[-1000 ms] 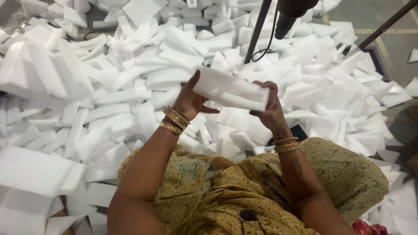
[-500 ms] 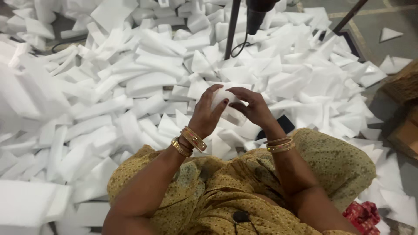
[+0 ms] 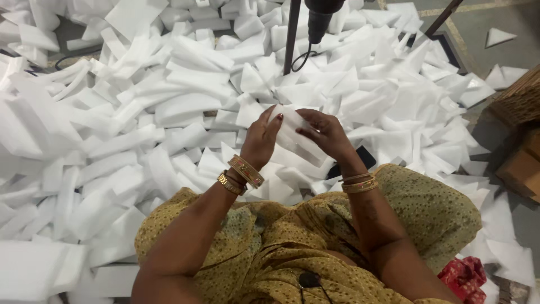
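Left hand [image 3: 260,139] and right hand [image 3: 324,133] both clasped on flat white foam block [image 3: 290,133]; heaped white foam offcuts [image 3: 169,101] all around.

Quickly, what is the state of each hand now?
Left hand: closed on the white foam piece.
Right hand: also holding the white foam piece, fingers curled over it.

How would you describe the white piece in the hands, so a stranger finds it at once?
White foam offcuts cover the floor. The foam piece is above that heap, before the person's lap. Only it is gripped by the left hand and right hand.
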